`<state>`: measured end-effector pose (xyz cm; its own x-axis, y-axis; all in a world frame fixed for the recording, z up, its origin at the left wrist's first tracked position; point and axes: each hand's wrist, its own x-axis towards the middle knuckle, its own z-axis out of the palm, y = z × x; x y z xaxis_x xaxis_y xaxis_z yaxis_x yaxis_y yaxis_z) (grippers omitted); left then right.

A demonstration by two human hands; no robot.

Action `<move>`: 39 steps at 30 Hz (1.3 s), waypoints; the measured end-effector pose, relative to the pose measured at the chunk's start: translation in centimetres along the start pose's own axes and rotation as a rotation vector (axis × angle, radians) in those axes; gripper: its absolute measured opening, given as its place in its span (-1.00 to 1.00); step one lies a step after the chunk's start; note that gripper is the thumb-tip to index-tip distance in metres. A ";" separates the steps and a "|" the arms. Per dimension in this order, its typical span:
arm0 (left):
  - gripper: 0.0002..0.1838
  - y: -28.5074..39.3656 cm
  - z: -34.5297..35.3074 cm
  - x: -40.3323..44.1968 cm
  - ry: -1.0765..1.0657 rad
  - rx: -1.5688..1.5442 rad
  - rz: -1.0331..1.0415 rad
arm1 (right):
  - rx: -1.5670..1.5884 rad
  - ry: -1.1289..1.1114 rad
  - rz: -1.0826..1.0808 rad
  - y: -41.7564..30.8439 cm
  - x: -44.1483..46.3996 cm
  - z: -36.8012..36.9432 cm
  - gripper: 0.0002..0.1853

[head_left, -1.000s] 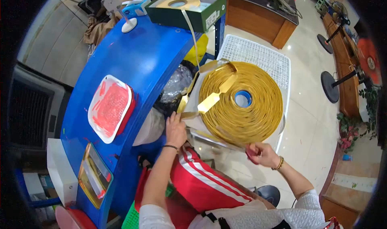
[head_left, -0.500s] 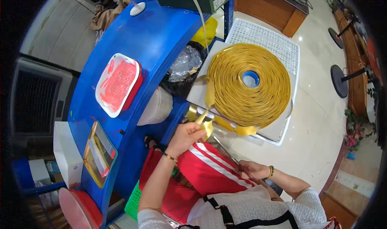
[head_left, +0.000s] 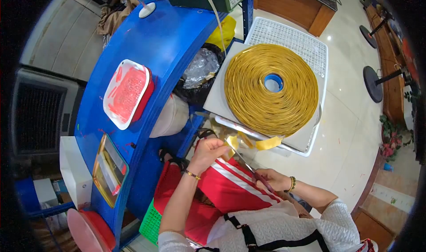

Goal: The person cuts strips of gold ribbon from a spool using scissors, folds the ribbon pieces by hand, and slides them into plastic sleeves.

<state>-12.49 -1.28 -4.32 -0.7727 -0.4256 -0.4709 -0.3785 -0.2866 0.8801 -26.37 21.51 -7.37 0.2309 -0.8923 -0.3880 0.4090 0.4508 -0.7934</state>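
My left hand [head_left: 207, 155] pinches a yellow-gold ribbon [head_left: 232, 142] above my red-trousered lap. In my right hand [head_left: 276, 180] are scissors [head_left: 243, 158] with dark red handles, their blades pointing up and left. The blade tips reach the ribbon beside my left fingers; whether they are parted is hard to make out. Beyond my hands, a large coil of gold ribbon [head_left: 293, 87] with a blue core lies on a pale board. A loose ribbon length [head_left: 269, 142] curls out at its near edge.
A white plastic crate [head_left: 323, 70] sits under the board. To the left stands a curved blue table [head_left: 155, 34] bearing a red-and-white tray [head_left: 145, 95] with pink strips. Below its edge are a white bucket [head_left: 171, 119] and a black-bagged bin [head_left: 191, 94]. A green basket [head_left: 150, 223] is near my legs.
My right hand has moved up and left, bringing the scissors to the ribbon by my left hand. The ribbon strip at the coil's left edge is gone from there.
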 end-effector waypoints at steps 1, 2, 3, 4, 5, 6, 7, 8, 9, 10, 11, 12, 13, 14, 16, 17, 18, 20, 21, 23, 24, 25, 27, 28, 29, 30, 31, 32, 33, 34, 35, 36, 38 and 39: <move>-0.86 0.0 0.0 0.1 -0.005 0.001 0.001 | 0.012 0.002 0.018 0.1 0.1 0.0 -0.79; -0.86 0.0 0.0 0.1 -0.005 0.002 -0.008 | 0.028 0.019 0.029 0.2 0.1 0.0 -0.78; -0.86 0.2 0.1 0.1 -0.004 0.003 -0.017 | 0.043 0.036 0.039 0.4 0.2 0.1 -0.78; -0.86 0.3 0.1 0.1 -0.003 0.005 -0.026 | 0.059 0.053 0.050 0.5 0.2 0.2 -0.77; -0.86 0.3 0.2 0.1 0.003 -0.001 -0.025 | 0.046 0.076 0.060 0.5 0.2 0.3 -0.77; -0.87 0.3 0.2 0.1 0.009 -0.007 -0.023 | 0.032 0.099 0.070 0.3 0.1 0.4 -0.77; -0.87 0.2 0.2 0.1 0.015 -0.012 -0.021 | 0.018 0.122 0.080 0.1 0.1 0.5 -0.76; -0.87 -0.2 0.0 0.2 0.031 0.024 0.005 | -0.090 0.157 0.060 0.0 0.1 0.5 -0.76; -0.87 -0.5 -0.2 0.3 0.048 0.061 0.032 | -0.199 0.191 0.040 -0.1 0.1 0.2 -0.75; -0.88 -0.7 -0.4 0.4 0.064 0.098 0.059 | -0.308 0.226 0.018 -0.4 0.1 -0.1 -0.74; -0.88 -0.9 -0.6 0.5 0.095 0.043 0.067 | -0.477 0.329 -0.033 -0.8 0.3 -0.7 -0.74; -0.88 -0.6 -0.7 0.6 0.127 -0.012 0.076 | -0.646 0.430 -0.087 -1.6 0.7 -1.6 -0.75; -0.88 -0.3 -0.9 0.6 0.161 -0.066 0.084 | -0.813 0.530 -0.143 -2.5 1.1 -2.6 -0.75; -0.89 -0.3 -1.5 0.7 0.264 -0.096 0.136 | -0.912 0.677 -0.173 -2.6 1.5 -4.5 -0.77; -0.91 2.1 -2.6 0.0 0.557 -0.014 0.307 | -1.050 0.945 -0.266 -4.1 2.2 -7.9 -0.77; -0.91 2.9 -3.4 -0.4 0.694 0.001 0.392 | -1.087 1.063 -0.328 -5.2 2.6 -9.2 -0.75; -0.91 3.2 -5.3 -0.8 0.797 0.145 0.490 | -1.197 1.093 -0.344 -5.7 2.5 -10.9 -0.71; -0.92 4.5 -7.7 -2.9 1.007 0.388 0.653 | -1.364 1.124 -0.317 -6.1 2.0 -13.5 -0.63; -0.91 5.9 -7.8 -4.5 1.111 0.484 0.720 | -1.422 1.126 -0.272 -6.3 1.9 -14.2 -0.60; -0.92 7.0 -8.0 -7.9 1.223 0.512 0.744 | -1.511 1.109 -0.377 -7.1 1.9 -13.2 -0.57; -0.93 7.7 -7.0 -9.7 1.225 0.362 0.755 | -1.563 1.094 -0.471 -7.6 1.9 -12.4 -0.56; -0.93 8.5 -5.4 -11.4 1.220 0.213 0.766 | -1.612 1.079 -0.564 -7.6 2.2 -11.7 -0.55; -0.95 9.0 -2.5 -14.7 1.235 0.235 0.800 | -1.403 0.916 -0.703 -7.3 3.7 -8.4 -0.46; -0.96 9.2 -1.0 -16.0 1.241 0.243 0.813 | -1.233 0.827 -0.730 -7.9 4.6 -4.5 -0.42; -0.97 9.7 0.4 -17.0 1.211 0.180 0.861 | -1.092 0.660 -0.609 -9.2 4.7 -0.4 -0.35; -0.98 9.8 1.0 -17.9 1.191 0.130 0.857 | -0.900 0.448 -0.774 -9.0 6.2 2.1 -0.29; -0.98 9.8 1.3 -18.8 1.173 0.079 0.854 | -0.891 0.285 -0.802 -11.3 5.9 6.4 -0.23; -0.97 9.6 1.3 -19.4 1.173 0.002 0.847 | -0.863 0.183 -0.808 -12.1 6.3 9.4 -0.18; -0.96 9.5 1.1 -19.8 1.173 -0.075 0.842 | -0.866 0.135 -0.923 -12.3 7.2 12.0 -0.15; -0.95 9.3 0.7 -20.3 1.170 -0.151 0.840 | -0.828 0.061 -0.901 -12.4 8.2 14.1 -0.15; -0.94 9.1 0.5 -20.8 1.181 -0.192 0.860 | -0.855 0.075 -0.895 -12.5 8.6 16.1 -0.24; -0.94 8.8 0.3 -21.4 1.191 -0.234 0.881 | -0.837 0.045 -0.850 -12.1 9.0 17.5 -0.30; -0.92 7.9 -0.3 -22.8 1.186 -0.326 0.935 | -0.819 -0.016 -0.807 -11.5 9.3 19.5 -0.38; -0.92 7.3 -0.7 -23.3 1.198 -0.367 0.952 | -0.818 -0.046 -0.806 -11.3 9.2 20.3 -0.41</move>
<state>3.09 5.89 13.05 0.2585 -0.9192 0.2969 0.2702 0.3639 0.8914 -10.97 8.70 7.56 0.2011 -0.9049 0.3752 -0.2395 -0.4168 -0.8769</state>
